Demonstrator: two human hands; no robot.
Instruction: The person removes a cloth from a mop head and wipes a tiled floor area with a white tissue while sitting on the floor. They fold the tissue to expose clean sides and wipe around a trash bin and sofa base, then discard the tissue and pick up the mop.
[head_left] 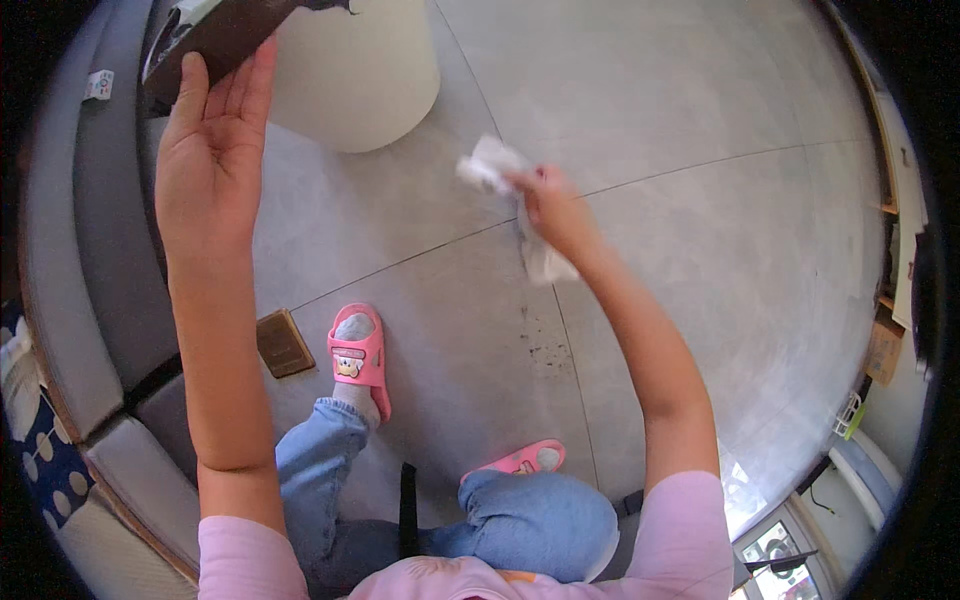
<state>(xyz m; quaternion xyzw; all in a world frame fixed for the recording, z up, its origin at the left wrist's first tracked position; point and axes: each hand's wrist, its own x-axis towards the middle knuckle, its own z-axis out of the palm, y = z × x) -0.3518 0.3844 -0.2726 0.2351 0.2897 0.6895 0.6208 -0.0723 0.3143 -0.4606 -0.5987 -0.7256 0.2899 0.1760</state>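
fingers of my right hand (pixel 548 205) are closed on a crumpled white tissue (pixel 487 163); one bunch sticks out past the fingertips toward the upper left, and another piece hangs below the wrist. this hand is out in front of me, above the grey tiled floor (pixel 700 150), not touching it.

left hand (pixel 210 150) is raised with palm open and fingers straight, together, pointing up. fingertips lie against the underside of a dark brown object (pixel 225 35) at the top left edge; no fingers curl around it, so contact only, not a hold. what the object is, cannot tell.

just right of the left hand: a cream-coloured cylindrical container (pixel 355 75) standing on the floor, partly behind the dark object.

below the hands: my legs in blue jeans (pixel 530 520), left foot in grey sock and pink slipper (pixel 358 357), a second pink slipper (pixel 520 460) near the right knee. small brown square plate (pixel 284 343) set in the floor beside the left foot. dark specks (pixel 545 345) on the tile under the right forearm. grey sofa cushions (pixel 90 300) run along the left edge.
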